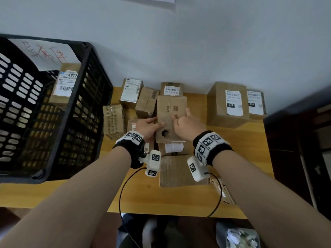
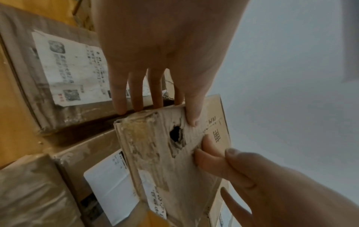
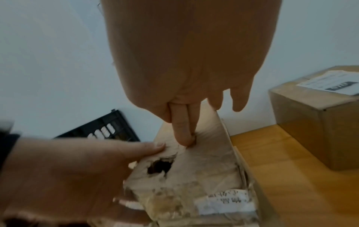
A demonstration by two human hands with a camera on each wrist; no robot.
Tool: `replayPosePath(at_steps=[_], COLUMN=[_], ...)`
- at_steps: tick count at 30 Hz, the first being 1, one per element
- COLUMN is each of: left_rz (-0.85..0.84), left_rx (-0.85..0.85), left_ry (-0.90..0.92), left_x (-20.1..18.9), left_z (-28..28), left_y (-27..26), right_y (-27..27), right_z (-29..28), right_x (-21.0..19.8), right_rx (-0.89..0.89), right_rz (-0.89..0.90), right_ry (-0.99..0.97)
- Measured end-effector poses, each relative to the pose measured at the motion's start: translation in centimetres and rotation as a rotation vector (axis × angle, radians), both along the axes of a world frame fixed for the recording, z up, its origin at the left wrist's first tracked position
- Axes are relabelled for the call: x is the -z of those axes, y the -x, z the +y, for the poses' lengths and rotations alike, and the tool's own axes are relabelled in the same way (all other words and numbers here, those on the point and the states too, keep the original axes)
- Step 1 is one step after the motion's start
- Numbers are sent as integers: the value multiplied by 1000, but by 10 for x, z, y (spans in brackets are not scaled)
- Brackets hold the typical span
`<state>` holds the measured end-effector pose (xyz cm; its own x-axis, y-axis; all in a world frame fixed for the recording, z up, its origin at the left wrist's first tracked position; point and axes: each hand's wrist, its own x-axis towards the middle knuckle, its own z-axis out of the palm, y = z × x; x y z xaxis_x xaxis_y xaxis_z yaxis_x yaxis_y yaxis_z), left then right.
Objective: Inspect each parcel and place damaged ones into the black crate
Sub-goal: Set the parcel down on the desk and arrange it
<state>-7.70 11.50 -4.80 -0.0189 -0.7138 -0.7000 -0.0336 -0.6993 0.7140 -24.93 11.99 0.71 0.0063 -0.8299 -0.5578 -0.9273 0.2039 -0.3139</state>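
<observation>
I hold a worn brown cardboard parcel (image 1: pixel 171 111) tilted above the table with both hands. A ragged hole (image 1: pixel 165 134) is punched through its near face, also seen as the hole (image 2: pixel 175 133) and the hole (image 3: pixel 160 166). My left hand (image 1: pixel 157 122) grips the parcel's left edge, thumb (image 2: pixel 191 113) on the face beside the hole and fingers behind. My right hand (image 1: pixel 180 116) pinches the right side, one finger (image 3: pixel 183 132) pressing the creased face. The black crate (image 1: pixel 44 104) stands at the left with one labelled parcel (image 1: pixel 66 86) inside.
Several labelled parcels lie along the wall on the wooden table (image 1: pixel 179 199), with a large box (image 1: pixel 229 102) at the back right. Flat cardboard (image 1: pixel 179 170) lies under my wrists. A dark cabinet (image 1: pixel 300 140) stands right of the table.
</observation>
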Motion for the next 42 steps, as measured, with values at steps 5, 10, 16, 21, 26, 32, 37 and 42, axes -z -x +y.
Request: replayPosePath(at_steps=[5,10,16,21,26,32,37,42], left_rz=[-42,-14,-25,76,86,93,61,62], left_rx=[16,-2,18,57,14,-108,-77,-55], left_ry=[13,-4,-75,-123,-34,110,26,-34], left_x=[5,8,7,2,-2,-20,-21,-19], left_z=[-1,1,3,8,12,0,1,0], left_y=[4,6,-2,-6,-9,-9,-1,-9], right_y=[-9,-9,13,15,17,12,6,0], right_z=[-3,-7,-8,-1,3,6,5,-2], right_x=[6,10,-11,-2,5,3,-24,-43], right_rx=[74,142,152,370,551,721,544,253], right_rz=[-7,-28,-270,-449,-568,-737,-585,-549], right_ry=[-23,-83,48,45,100,-189,-93,192])
